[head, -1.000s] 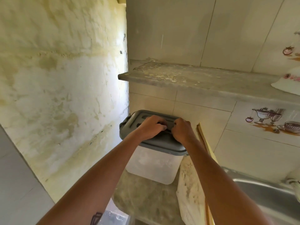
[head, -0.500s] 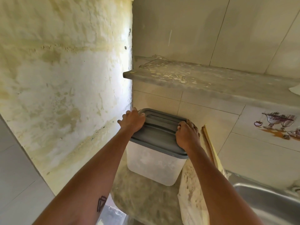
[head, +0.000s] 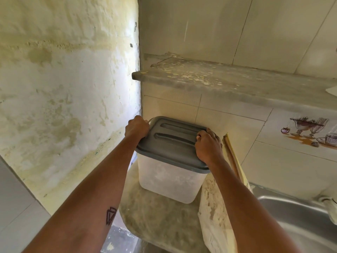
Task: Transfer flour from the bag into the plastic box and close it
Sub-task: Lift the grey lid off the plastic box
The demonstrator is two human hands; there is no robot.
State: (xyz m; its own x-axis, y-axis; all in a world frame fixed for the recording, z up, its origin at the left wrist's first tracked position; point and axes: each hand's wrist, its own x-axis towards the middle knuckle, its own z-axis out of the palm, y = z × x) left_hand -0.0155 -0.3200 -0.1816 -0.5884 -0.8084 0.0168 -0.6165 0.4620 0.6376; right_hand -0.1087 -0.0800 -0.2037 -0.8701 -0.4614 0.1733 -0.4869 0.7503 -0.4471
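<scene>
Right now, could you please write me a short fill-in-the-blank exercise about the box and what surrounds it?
1. The lid on the plastic box is coloured ____.
2. The left hand and right hand both grip the ____.
3. The flour bag stands between the box and the metal ____.

Missing words: grey; lid; sink

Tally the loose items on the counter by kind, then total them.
Plastic box with grey lid: 1
Flour bag: 1
Total: 2
The left hand and right hand grip the lid's ends.
</scene>
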